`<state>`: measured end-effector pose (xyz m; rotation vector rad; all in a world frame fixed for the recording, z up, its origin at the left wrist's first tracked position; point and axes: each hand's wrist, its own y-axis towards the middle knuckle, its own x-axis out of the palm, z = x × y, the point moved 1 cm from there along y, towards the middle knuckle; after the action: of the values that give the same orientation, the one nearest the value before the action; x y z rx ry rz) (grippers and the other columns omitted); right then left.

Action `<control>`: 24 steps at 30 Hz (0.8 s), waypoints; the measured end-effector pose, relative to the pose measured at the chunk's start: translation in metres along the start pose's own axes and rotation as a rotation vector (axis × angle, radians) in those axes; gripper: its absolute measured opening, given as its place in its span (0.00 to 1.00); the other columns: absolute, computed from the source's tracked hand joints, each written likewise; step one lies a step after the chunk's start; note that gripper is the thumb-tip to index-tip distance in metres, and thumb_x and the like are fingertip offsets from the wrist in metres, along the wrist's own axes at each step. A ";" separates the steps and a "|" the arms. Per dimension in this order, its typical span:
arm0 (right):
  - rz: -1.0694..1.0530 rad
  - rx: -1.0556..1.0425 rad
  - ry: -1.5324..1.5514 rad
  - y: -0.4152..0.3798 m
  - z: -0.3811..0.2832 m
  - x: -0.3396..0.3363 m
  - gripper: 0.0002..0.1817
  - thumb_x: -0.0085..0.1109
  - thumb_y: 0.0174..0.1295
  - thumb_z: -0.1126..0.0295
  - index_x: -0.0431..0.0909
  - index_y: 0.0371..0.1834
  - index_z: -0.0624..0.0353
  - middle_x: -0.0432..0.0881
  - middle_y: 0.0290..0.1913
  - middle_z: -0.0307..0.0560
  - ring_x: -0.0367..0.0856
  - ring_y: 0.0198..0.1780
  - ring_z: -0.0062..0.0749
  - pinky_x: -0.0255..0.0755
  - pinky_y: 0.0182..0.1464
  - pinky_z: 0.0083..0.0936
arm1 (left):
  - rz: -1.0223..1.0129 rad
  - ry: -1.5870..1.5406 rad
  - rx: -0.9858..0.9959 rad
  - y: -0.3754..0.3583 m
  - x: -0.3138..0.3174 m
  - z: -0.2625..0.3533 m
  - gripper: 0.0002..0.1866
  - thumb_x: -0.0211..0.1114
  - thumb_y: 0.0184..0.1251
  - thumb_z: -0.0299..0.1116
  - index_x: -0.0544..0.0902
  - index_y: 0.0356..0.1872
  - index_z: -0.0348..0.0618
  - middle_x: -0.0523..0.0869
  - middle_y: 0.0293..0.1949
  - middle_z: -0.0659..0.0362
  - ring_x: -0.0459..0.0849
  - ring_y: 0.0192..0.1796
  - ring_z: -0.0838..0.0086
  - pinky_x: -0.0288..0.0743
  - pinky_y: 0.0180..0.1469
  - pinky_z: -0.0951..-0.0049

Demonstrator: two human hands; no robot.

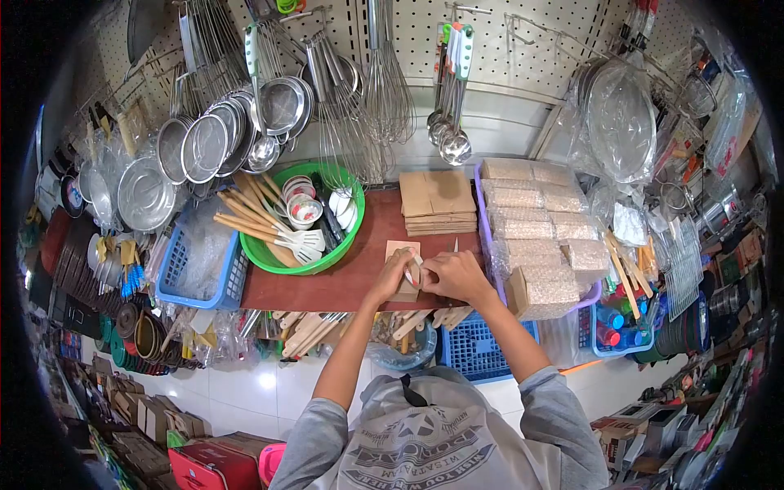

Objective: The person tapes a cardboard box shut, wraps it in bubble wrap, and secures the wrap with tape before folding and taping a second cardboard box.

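Over the red-brown table my left hand [393,276] is closed on a small white object [414,273], whose kind I cannot make out. My right hand [454,276] has its fingers bent together in a pinch against the right side of that object; what is between them is hidden. Beneath my hands lies a flat piece of brown cardboard [398,246]. Just beyond the right knuckles a thin pointed tip [456,243] sticks up, too small to name. Behind stands a stack of folded brown cardboard [438,201].
To the left, a green basin [269,265] holds wooden-handled utensils, white spatulas and small bowls, beside a blue basket [171,265]. A purple crate [483,208] of bubble-wrapped boxes stands at right. Whisks [384,90], strainers [206,147] and ladles [455,147] hang above the table.
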<state>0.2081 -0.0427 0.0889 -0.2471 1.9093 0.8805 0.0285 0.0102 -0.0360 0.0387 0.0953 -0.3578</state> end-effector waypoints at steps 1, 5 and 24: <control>-0.010 -0.002 0.008 -0.001 0.000 0.000 0.06 0.66 0.45 0.66 0.80 0.25 0.52 0.82 0.24 0.43 0.83 0.28 0.39 0.74 0.28 0.34 | -0.001 -0.029 -0.022 0.000 0.000 0.000 0.28 0.42 0.79 0.52 0.75 0.51 0.32 0.76 0.44 0.53 0.73 0.50 0.67 0.63 0.58 0.70; 0.010 0.004 0.017 0.000 -0.002 -0.002 0.07 0.66 0.45 0.66 0.79 0.25 0.52 0.83 0.24 0.43 0.83 0.27 0.41 0.74 0.28 0.35 | -0.016 -0.099 -0.065 0.001 -0.002 -0.002 0.29 0.41 0.79 0.53 0.74 0.54 0.32 0.78 0.46 0.52 0.74 0.50 0.67 0.63 0.58 0.70; -0.052 0.105 -0.032 0.001 -0.003 -0.021 0.10 0.68 0.54 0.61 0.87 0.38 0.48 0.88 0.33 0.41 0.86 0.33 0.37 0.78 0.32 0.31 | -0.024 -0.111 -0.067 -0.003 0.001 0.021 0.32 0.40 0.78 0.59 0.74 0.52 0.35 0.77 0.43 0.56 0.73 0.45 0.72 0.66 0.53 0.73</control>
<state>0.2161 -0.0484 0.1078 -0.2175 1.9049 0.7427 0.0299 0.0056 -0.0152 -0.0487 -0.0018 -0.3799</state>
